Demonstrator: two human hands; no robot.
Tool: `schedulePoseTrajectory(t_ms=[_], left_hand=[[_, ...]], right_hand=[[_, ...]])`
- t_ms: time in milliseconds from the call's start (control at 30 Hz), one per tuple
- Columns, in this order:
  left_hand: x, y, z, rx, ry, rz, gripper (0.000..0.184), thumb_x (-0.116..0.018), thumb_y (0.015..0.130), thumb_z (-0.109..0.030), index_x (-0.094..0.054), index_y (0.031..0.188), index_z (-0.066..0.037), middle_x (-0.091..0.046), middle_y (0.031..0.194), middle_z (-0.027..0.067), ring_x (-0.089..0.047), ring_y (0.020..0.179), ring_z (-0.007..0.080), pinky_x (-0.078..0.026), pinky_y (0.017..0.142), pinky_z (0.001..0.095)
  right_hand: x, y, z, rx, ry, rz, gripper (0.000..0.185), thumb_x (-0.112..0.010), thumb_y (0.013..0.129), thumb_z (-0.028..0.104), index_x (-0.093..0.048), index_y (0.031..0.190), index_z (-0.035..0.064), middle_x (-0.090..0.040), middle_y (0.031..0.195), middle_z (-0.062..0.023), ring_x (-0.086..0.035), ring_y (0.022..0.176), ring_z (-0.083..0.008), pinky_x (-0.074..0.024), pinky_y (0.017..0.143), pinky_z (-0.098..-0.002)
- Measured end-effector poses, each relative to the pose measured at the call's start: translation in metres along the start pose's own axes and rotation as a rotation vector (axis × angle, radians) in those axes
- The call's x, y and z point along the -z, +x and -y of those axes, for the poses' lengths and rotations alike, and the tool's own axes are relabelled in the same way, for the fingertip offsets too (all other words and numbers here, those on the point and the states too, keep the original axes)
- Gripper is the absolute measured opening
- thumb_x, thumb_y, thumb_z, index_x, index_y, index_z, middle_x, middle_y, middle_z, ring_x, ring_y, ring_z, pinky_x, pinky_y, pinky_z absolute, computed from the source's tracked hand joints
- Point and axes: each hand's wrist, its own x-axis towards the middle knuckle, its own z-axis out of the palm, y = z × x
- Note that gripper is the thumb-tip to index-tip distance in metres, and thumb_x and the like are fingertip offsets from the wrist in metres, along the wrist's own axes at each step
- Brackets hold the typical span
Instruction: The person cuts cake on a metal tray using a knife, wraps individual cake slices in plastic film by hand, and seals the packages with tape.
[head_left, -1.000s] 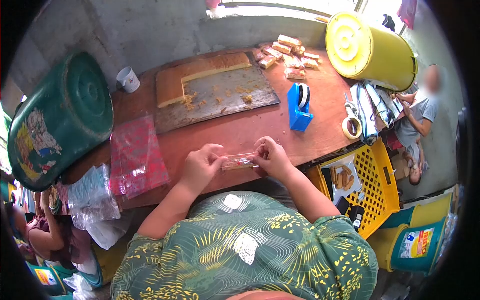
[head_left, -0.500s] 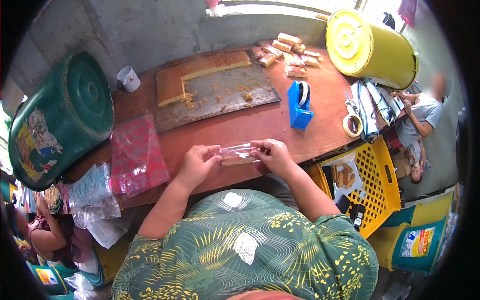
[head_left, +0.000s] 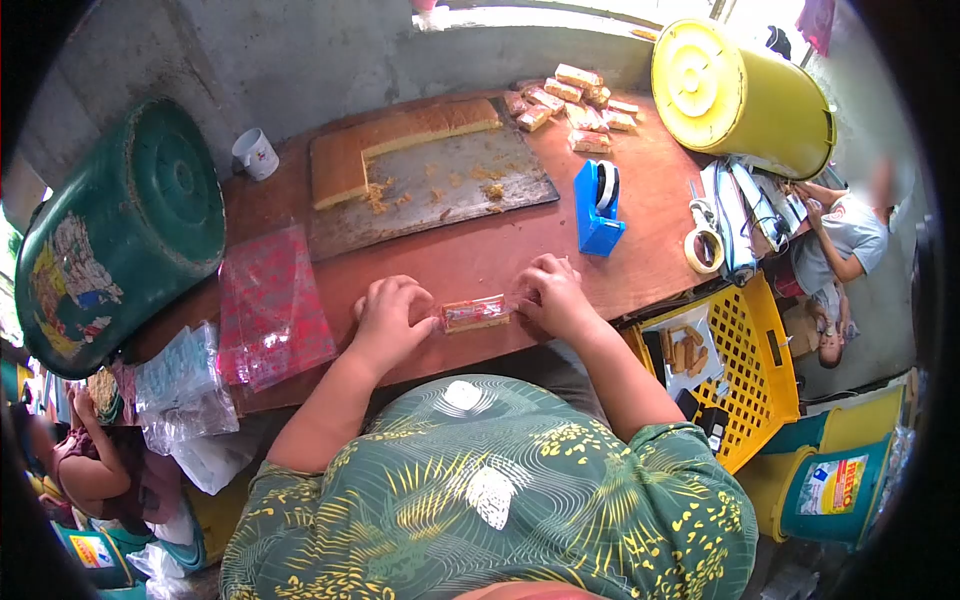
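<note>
A slice of cake wrapped in clear plastic with red print (head_left: 475, 314) lies on the table near its front edge, between my hands. My left hand (head_left: 390, 315) is at its left end, fingers bent and the thumb apart from them, close to the wrapper. At the right end is my right hand (head_left: 553, 297), its fingers curved and parted. Whether the fingertips touch the wrapper ends, I cannot tell. Beyond my hands, a large sheet of cake (head_left: 340, 175) with a cut-out section rests on a crumb-strewn board (head_left: 445, 205).
A blue tape dispenser (head_left: 600, 225) stands right of the board, with several wrapped cakes (head_left: 588, 118) behind it. Red-printed plastic sheets (head_left: 270, 305) lie at left. A green bin (head_left: 130, 240), yellow bin (head_left: 740, 95), mug (head_left: 257, 155) and yellow crate (head_left: 755, 385) surround the workspace.
The wrapped cake, held between both hands before, now rests on the table with its printed side showing. My fingers have loosened, and my hands have moved apart slightly.
</note>
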Motion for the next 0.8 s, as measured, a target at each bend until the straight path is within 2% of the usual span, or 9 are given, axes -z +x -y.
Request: schedulePoseTrajectory(t_ms=[67,267,400,500,533,633,667,767,800], left_hand=[[0.010,0.008,0.003,-0.005,-0.060,0.245,0.016,-0.080,0.082,-0.026,-0.079,0.094,-0.015,-0.071,0.112,0.0057,-0.059,0.118,0.0283,-0.038,0.102,0.0518],[0.011,-0.027,-0.028,-0.242,0.174,0.023,0.014,-0.073,0.085,-0.019,-0.081,0.097,-0.017,-0.075,0.097,0.0004,-0.063,0.111,0.0254,-0.042,0.096,0.0503],[0.016,-0.009,-0.017,-0.154,0.238,0.323,0.013,-0.071,0.087,-0.020,-0.081,0.096,-0.018,-0.074,0.107,0.0020,-0.063,0.111,0.0254,-0.043,0.092,0.0479],[0.022,0.013,-0.023,-0.158,0.286,0.278,0.013,-0.070,0.089,-0.020,-0.081,0.095,-0.019,-0.071,0.106,0.0014,-0.062,0.107,0.0256,-0.043,0.091,0.0466],[0.014,0.010,-0.018,-0.231,0.278,0.104,0.012,-0.071,0.089,-0.022,-0.080,0.095,-0.018,-0.069,0.099,0.0004,-0.060,0.105,0.0264,-0.043,0.090,0.0462],[-0.014,-0.015,-0.009,-0.350,0.311,-0.101,0.018,-0.073,0.089,-0.025,-0.080,0.102,-0.014,-0.067,0.099,0.0002,-0.059,0.105,0.0263,-0.042,0.089,0.0454],[-0.019,-0.024,-0.010,-0.318,0.306,-0.048,0.033,-0.073,0.093,-0.029,-0.075,0.118,-0.008,-0.068,0.106,0.0044,-0.059,0.109,0.0287,-0.043,0.095,0.0475],[-0.019,-0.018,-0.026,-0.174,0.132,-0.099,0.043,-0.071,0.097,-0.030,-0.067,0.130,-0.003,-0.066,0.116,0.0111,-0.060,0.113,0.0325,-0.044,0.103,0.0486],[-0.014,-0.006,-0.024,-0.061,-0.181,0.020,0.047,-0.068,0.102,-0.028,-0.059,0.138,0.000,-0.065,0.124,0.0127,-0.062,0.117,0.0299,-0.046,0.108,0.0431]], right_hand=[[-0.004,-0.006,-0.002,0.109,-0.008,0.009,0.019,-0.081,0.081,0.025,-0.077,0.097,0.0152,-0.068,0.109,-0.0060,-0.060,0.109,-0.0324,-0.0441,0.098,-0.0483],[0.009,-0.043,0.044,0.135,-0.059,-0.014,0.019,-0.069,0.087,0.017,-0.079,0.102,0.0169,-0.070,0.107,-0.0047,-0.061,0.111,-0.0306,-0.0436,0.100,-0.0492],[0.016,-0.024,0.021,0.117,-0.050,0.184,0.018,-0.069,0.086,0.019,-0.080,0.100,0.0186,-0.071,0.104,-0.0027,-0.060,0.113,-0.0282,-0.0435,0.100,-0.0478],[0.016,-0.008,0.029,0.103,-0.163,0.135,0.014,-0.070,0.085,0.019,-0.080,0.094,0.0195,-0.070,0.099,-0.0009,-0.061,0.111,-0.0266,-0.0440,0.099,-0.0459],[0.020,-0.007,0.033,0.114,-0.220,0.131,0.014,-0.069,0.085,0.020,-0.079,0.095,0.0192,-0.070,0.099,-0.0010,-0.061,0.110,-0.0256,-0.0440,0.097,-0.0445],[0.004,-0.026,0.030,0.151,-0.233,0.032,0.019,-0.069,0.085,0.021,-0.078,0.102,0.0178,-0.069,0.100,-0.0020,-0.060,0.110,-0.0253,-0.0436,0.096,-0.0443],[-0.001,-0.037,0.030,0.150,-0.203,0.058,0.036,-0.070,0.088,0.027,-0.074,0.120,0.0124,-0.066,0.112,-0.0070,-0.058,0.114,-0.0285,-0.0430,0.098,-0.0464],[0.001,-0.054,0.048,0.175,-0.162,0.053,0.058,-0.072,0.089,0.036,-0.063,0.137,0.0052,-0.061,0.125,-0.0118,-0.055,0.121,-0.0331,-0.0423,0.101,-0.0489],[0.002,-0.055,0.050,0.156,-0.119,0.143,0.074,-0.072,0.091,0.041,-0.051,0.148,-0.0019,-0.054,0.136,-0.0188,-0.050,0.129,-0.0385,-0.0392,0.108,-0.0521]])
